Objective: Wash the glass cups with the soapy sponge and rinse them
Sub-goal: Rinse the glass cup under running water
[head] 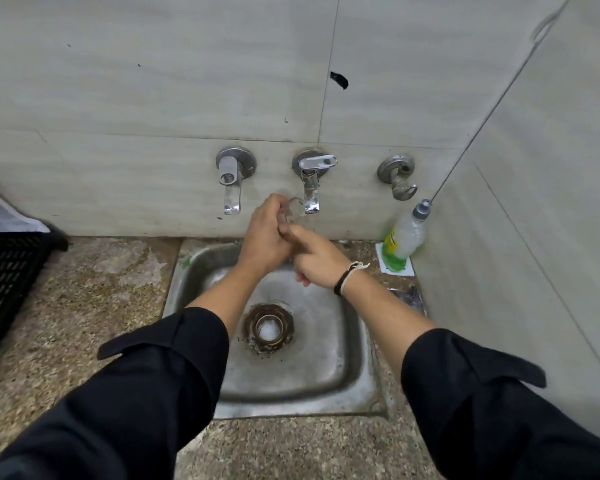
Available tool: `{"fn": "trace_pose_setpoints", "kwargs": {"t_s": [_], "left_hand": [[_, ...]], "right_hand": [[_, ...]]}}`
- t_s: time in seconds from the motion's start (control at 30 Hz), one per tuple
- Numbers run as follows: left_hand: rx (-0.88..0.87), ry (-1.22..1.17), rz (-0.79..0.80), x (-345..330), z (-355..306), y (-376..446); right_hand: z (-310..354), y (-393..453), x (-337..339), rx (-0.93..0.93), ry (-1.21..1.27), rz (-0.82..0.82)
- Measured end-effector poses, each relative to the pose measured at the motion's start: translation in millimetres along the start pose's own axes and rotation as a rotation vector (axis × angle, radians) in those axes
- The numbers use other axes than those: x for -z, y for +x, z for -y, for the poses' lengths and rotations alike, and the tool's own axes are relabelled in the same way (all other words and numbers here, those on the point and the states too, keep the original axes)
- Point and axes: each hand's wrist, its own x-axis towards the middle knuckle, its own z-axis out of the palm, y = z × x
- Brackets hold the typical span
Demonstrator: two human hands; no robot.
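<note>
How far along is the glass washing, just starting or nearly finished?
Mid-job, it seems. The left hand grips a glass cup under the middle tap, the right hand touching it, so rinsing looks underway. No sponge shows, suggesting soaping of this cup is done. The sink holds no other cups; whether more remain cannot be told.

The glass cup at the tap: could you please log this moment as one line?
left hand: grips glass cup | right hand: touches cup base | cup under middle tap | over sink
</note>
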Motion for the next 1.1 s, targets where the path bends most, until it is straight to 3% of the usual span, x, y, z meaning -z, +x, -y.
{"fn": "trace_pose_setpoints", "kwargs": {"t_s": [0.1, 0.17, 0.23, 0.37, 0.43, 0.5, 0.6, 0.7, 0.77, 0.93, 1.0, 1.1], "left_hand": [[0.105, -0.11, 0.301, 8, 10, -3], [0.178, -0.227, 0.383, 10, 13, -6], [0.243, -0.357, 0.394, 6, 14, -3], [0.327, -0.628, 0.364, -3, 16, -8], [0.38, -0.732, 0.324, -8, 18, -15], [0.45, -0.941, 0.321, -10, 21, -18], [0.474, -1.182, 0.298, -9, 20, -17], [0.5, -1.195, 0.246, -2, 15, -15], [0.504, -1.181, 0.273, 4, 16, -12], [0.514, -1.075, 0.264, 12, 16, -16], [0.497, -1.045, 0.245, 11, 13, -20], [0.516, -1.07, 0.135, 10, 10, -18]], "right_hand": [[-31, 8, 52, 0.243, -0.877, 0.226], [-30, 17, 71, 0.284, -1.161, 0.258], [-23, 24, 66, 0.338, -0.99, 0.171], [-16, 18, 22, 0.122, 0.17, -0.121], [-24, 23, 10, -0.025, 0.527, -0.35], [-30, 33, 5, -0.128, 0.524, -0.459], [-26, 34, 0, -0.147, 0.141, -0.351], [-16, 34, 5, -0.089, -0.126, -0.318], [-3, 35, 4, -0.152, -0.082, -0.326], [19, 44, -5, -0.482, 0.346, -0.239], [19, 45, -5, -0.453, 0.386, -0.213], [19, 37, -10, -0.236, 0.185, -0.222]]}}
